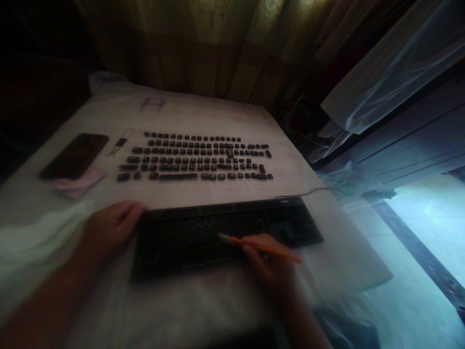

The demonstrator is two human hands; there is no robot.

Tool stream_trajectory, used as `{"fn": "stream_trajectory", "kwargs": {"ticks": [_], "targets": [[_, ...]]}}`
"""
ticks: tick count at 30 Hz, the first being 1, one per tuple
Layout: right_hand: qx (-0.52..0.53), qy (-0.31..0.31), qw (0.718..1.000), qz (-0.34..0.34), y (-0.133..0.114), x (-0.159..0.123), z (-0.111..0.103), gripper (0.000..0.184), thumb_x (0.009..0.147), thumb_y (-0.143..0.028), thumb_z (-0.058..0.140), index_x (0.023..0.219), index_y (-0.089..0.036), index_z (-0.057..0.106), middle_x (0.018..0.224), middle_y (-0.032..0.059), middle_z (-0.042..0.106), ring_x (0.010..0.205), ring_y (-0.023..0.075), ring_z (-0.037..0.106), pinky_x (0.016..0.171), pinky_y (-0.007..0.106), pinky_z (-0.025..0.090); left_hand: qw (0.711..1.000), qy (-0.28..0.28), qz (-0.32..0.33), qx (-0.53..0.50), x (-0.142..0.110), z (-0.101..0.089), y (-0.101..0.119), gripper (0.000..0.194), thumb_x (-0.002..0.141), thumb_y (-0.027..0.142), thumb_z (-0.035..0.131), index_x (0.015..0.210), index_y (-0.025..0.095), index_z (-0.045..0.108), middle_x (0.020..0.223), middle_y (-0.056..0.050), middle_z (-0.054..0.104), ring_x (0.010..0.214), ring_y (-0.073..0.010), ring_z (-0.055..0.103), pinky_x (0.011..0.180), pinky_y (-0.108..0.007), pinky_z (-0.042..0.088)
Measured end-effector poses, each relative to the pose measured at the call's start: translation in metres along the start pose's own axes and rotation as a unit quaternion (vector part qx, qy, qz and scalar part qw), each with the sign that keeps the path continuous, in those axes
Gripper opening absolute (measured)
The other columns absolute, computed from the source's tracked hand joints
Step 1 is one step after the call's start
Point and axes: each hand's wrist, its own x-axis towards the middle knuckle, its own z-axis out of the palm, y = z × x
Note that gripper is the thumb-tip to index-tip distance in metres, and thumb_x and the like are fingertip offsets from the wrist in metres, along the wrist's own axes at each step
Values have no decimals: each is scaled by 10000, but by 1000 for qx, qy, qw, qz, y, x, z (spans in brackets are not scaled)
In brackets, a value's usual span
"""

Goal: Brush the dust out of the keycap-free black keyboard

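A dark phone point(75, 156) was laid partly over a pink cloth point(82, 185) on the pale-covered counter point(207, 114); a yellowish curtain point(203, 53) was hung behind it.

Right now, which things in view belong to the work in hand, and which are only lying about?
Likely part of the work:
- black keyboard, under the brush
- orange-handled brush, in the right hand
- loose black keycaps, in rows
- wire tool, perhaps a keycap puller

Probably just lying about:
- dark smartphone
- pink cloth
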Motion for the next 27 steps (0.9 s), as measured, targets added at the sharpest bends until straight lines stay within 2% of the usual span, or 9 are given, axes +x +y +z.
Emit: {"fn": "stream_trajectory", "kwargs": {"ticks": [5,9,14,16,21,27], "targets": [[3,15,1000,15,0,-3,2,111,911,-152,642,890,-232,717,749,3,784,646,187,754,606,299,624,1000,-5,-1,1,0,-1,4,523,765,593,359,853,229,724,899,-82,800,842,-273,742,770,-361,523],[-4,-5,1000,12,0,-2,4,133,920,-160,630,878,-239,729,750,7,788,649,197,759,618,320,629,1000,1,8,-3,0,-2,5,493,777,580,385,858,230,723,906,-75,805,842,-261,742,770,-344,533],[-11,-23,1000,2,3,-1,6,174,957,-193,610,871,-231,756,750,24,798,636,199,763,589,316,626,998,-6,55,0,-2,0,0,441,810,586,425,858,268,727,883,-25,802,783,-238,735,722,-329,540],[-3,-19,1000,8,5,-2,8,172,964,-205,614,882,-227,763,760,24,801,642,194,764,592,309,630,998,-7,67,-4,-2,1,-1,429,818,589,428,853,283,726,893,-16,802,791,-232,738,720,-325,542],[0,-4,1000,2,7,-2,11,203,971,-229,611,848,-222,773,737,18,797,620,190,767,550,278,634,999,-11,46,11,-3,-1,4,430,821,570,411,857,285,730,931,-33,803,824,-251,747,748,-356,550],[26,44,998,24,10,3,12,215,968,-305,623,837,-215,768,726,33,796,603,199,768,574,282,661,999,-1,45,22,1,-4,4,408,855,529,427,886,269,740,953,-38,805,813,-234,744,714,-320,537]]}}
